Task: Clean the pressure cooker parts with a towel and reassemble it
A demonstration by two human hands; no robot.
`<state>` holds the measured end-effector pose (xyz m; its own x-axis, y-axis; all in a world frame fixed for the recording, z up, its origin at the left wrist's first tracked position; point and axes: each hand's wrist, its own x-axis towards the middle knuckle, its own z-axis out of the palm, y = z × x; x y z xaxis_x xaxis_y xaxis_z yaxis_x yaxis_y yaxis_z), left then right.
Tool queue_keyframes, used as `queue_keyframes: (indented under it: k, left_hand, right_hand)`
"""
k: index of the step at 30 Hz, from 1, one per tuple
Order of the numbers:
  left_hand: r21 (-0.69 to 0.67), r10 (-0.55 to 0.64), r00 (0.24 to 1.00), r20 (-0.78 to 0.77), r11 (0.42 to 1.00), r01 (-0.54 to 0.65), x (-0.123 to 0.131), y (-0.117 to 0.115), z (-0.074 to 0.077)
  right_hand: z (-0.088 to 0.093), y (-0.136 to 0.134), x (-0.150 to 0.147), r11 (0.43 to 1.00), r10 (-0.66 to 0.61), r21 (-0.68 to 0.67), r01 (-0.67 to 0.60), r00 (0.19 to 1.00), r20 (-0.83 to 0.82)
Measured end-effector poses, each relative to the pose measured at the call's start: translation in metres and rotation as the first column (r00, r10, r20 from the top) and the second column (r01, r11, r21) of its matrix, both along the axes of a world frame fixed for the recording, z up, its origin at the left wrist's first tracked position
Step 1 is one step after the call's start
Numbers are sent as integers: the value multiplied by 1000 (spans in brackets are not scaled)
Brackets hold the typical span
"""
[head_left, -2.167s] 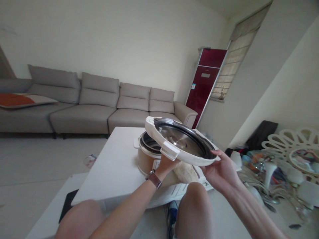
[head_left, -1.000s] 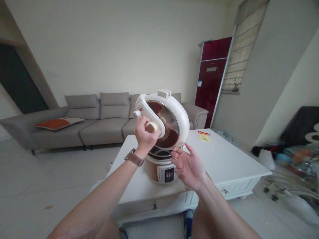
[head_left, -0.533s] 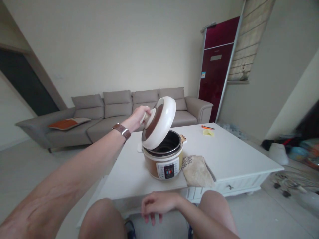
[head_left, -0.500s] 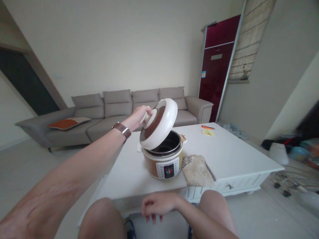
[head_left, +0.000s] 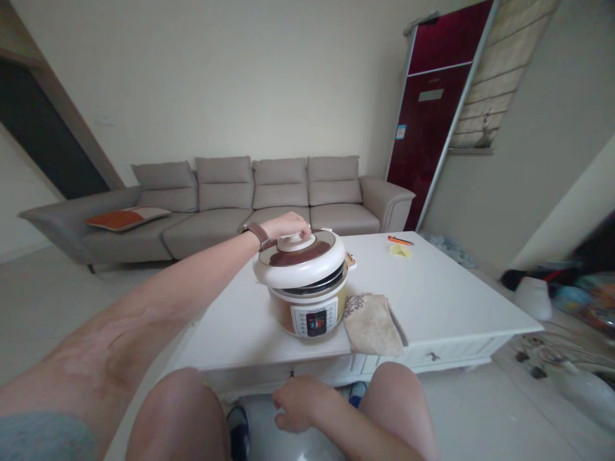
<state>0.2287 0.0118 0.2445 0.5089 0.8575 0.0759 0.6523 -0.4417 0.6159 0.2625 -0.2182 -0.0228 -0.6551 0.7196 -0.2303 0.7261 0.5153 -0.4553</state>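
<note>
My left hand (head_left: 291,224) is closed round the pale knob of the lid (head_left: 307,269), which has a white rim and a brown top. The lid sits slightly tilted over the electric cooker (head_left: 314,317), with a gap on the right side where the dark inner pot (head_left: 327,282) shows. Below the table edge, between my knees, my right hand (head_left: 300,403) hangs with loosely bent fingers and nothing visible in it. A folded beige cloth (head_left: 375,325) lies just right of the cooker.
The cooker stands near the front edge of a white table (head_left: 446,307). An orange pen (head_left: 400,241) and a yellow paper (head_left: 400,251) lie farther back. Behind the table is a grey sofa (head_left: 206,234) with an orange and white cushion (head_left: 127,218).
My left hand has lowered the lid from a steep tilt to nearly level over the cooker, covering most of its opening. The right hand stays low, its fingers tucked in a little more.
</note>
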Motion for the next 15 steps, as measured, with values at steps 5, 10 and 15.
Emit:
queue_keyframes:
  k: [5,10,15]
  left_hand:
    - [28,19,996,-89,999,-16,16,7,-16]
    - [8,16,987,-160,1000,-15,25,13,-30]
    - [40,32,993,-110,999,-28,22,19,-35]
  right_hand:
    - [18,-5,-3,999,38,-25,-35,984,172]
    - [26,-11,-4,998,42,-60,-31,978,207]
    - [30,-17,-2,998,42,-54,-31,973,226]
